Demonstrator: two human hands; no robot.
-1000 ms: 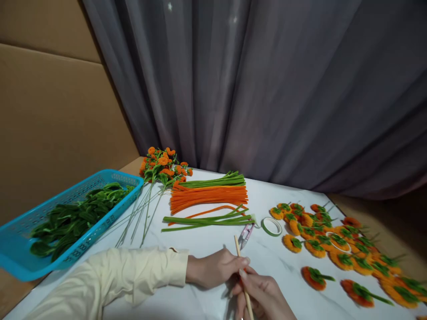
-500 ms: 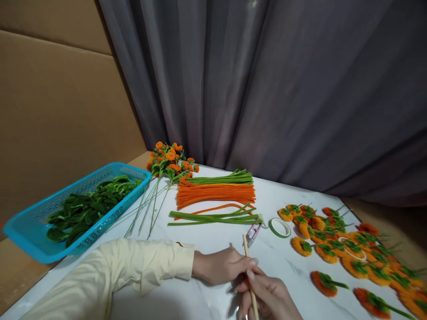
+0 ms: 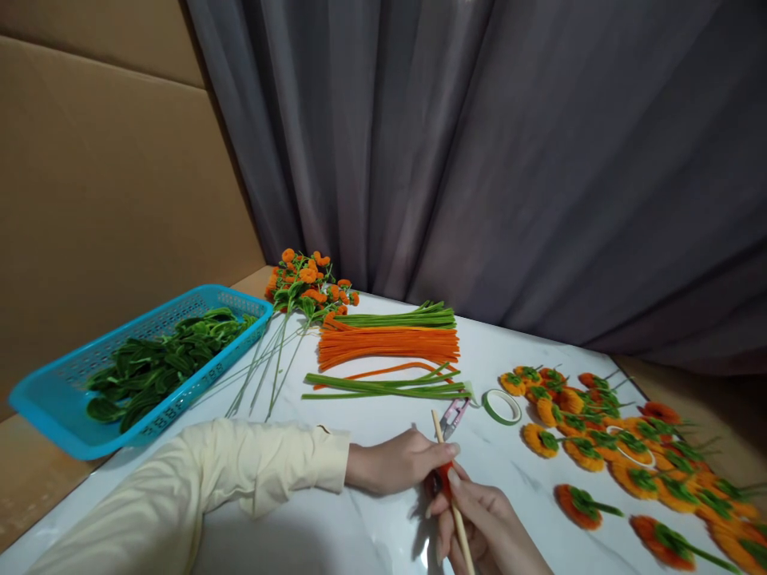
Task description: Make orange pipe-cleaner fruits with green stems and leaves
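"Head view, going from left to right: which hand is first?"

"First is the left hand (image 3: 396, 461). Its thumb lies across the wooden stick (image 3: 460, 529) and seems to pinch it; the other fingers are curled and partly hidden."

"And where is this stick from the fingers?"

"It is directly at the fingertips of both hands, so neither hand is nearer. Its long axis is slanted: the far end points away from the person and slightly to the left, the near end comes down to the right."

"How does it look?"

"Thin, straight and pale. Near the thumbs, a small orange-red piece (image 3: 444, 481) sits against it; whether it goes completely around, I cannot tell."

"Then the right hand (image 3: 488, 519)?"

"It grasps the stick closer to the person than the left one does, with thumb and bent fingers."
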